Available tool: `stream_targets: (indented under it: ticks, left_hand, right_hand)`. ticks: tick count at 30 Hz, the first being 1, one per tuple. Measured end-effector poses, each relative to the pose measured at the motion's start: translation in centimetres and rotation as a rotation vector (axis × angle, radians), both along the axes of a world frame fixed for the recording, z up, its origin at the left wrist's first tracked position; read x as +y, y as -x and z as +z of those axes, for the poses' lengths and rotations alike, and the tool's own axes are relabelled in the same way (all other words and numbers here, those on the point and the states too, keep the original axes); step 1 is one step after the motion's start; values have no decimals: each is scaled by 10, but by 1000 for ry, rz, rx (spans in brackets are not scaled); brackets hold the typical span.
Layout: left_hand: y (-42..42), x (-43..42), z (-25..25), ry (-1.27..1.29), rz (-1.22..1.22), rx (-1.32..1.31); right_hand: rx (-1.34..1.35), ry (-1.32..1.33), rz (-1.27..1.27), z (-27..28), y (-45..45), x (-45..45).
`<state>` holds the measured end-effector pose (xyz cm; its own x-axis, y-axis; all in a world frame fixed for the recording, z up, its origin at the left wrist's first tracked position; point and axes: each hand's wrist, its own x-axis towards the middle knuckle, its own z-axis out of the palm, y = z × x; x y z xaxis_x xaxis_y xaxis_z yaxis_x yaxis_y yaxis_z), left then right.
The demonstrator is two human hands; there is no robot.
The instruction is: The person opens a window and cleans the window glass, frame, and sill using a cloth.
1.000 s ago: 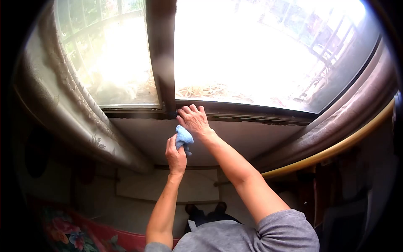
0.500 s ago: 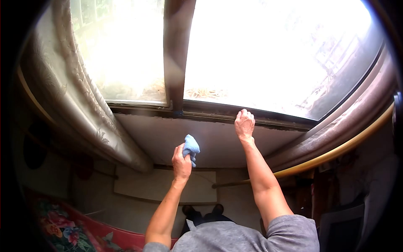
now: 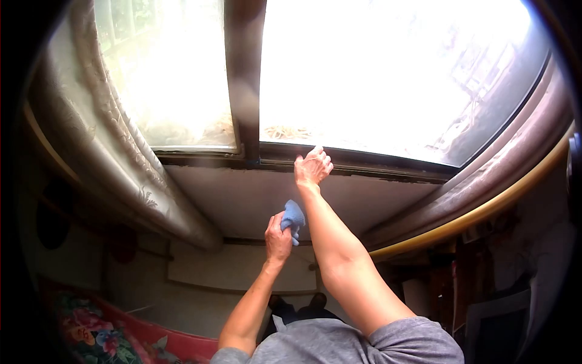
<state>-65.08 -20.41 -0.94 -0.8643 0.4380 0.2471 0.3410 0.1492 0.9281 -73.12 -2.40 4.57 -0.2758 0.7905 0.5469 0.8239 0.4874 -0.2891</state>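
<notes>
A crumpled blue cloth is gripped in my left hand, held up in front of the wall below the window. My right hand reaches to the dark window track, a little right of the upright frame bar. Its fingers are bent down over the track, with the thumb on the left side. Whatever may be under those fingers is hidden. The white sill lies just below the track.
Bright window panes fill the upper view. A pale curtain hangs at the left, another curtain at the right beside a yellow curved rail. A red floral cover is at lower left, and a pale board lies low in front.
My right hand has slid left along the track toward the upright bar, its fingers turning. My left hand has shifted slightly right with the blue cloth still in it.
</notes>
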Motion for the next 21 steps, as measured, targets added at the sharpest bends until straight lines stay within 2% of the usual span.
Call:
stream_targets:
  ticks: [3, 4, 6, 7, 8, 9, 11, 13, 14, 15, 17, 18, 19, 21]
  left_hand:
    - [-5, -6, 3, -53, 6, -27]
    - [-7, -8, 2, -73, -6, -117]
    - [-7, -12, -3, -115, -24, -297]
    - [-4, -15, -8, -105, -3, -241]
    - [-2, -18, -16, -93, 18, -188]
    - [-2, -21, -21, -82, 40, -137]
    - [-3, -30, -6, -110, 22, -269]
    - [-1, -32, -12, -131, 27, -295]
    - [2, -29, -29, -136, 39, -255]
    - [2, -28, -24, -140, 47, -214]
    - [-9, -30, -12, -98, 18, -310]
    - [-12, -28, -1, -78, 4, -355]
    - [-14, -26, -4, -58, 5, -341]
    - [-12, -19, -24, -47, 16, -194]
  right_hand:
    - [24, 167, 2, -2, 7, 11]
    - [18, 242, 12, 2, 6, 11]
    - [36, 185, 99, -5, 4, 22]
    - [43, 164, 142, -11, 1, 27]
    - [142, 75, 249, -18, -5, 35]
    - [189, 149, 318, -19, -12, 43]
    - [448, 277, 408, -3, -33, 44]
    - [715, 404, 365, -2, -43, 59]
    - [719, 383, 350, -5, -48, 69]
    - [729, 358, 341, -5, -48, 72]
    - [600, 274, 454, -10, -53, 73]
    - [481, 135, 561, -9, -53, 69]
    - [359, -3, 665, -9, -50, 63]
    - [206, 38, 776, -3, -43, 54]
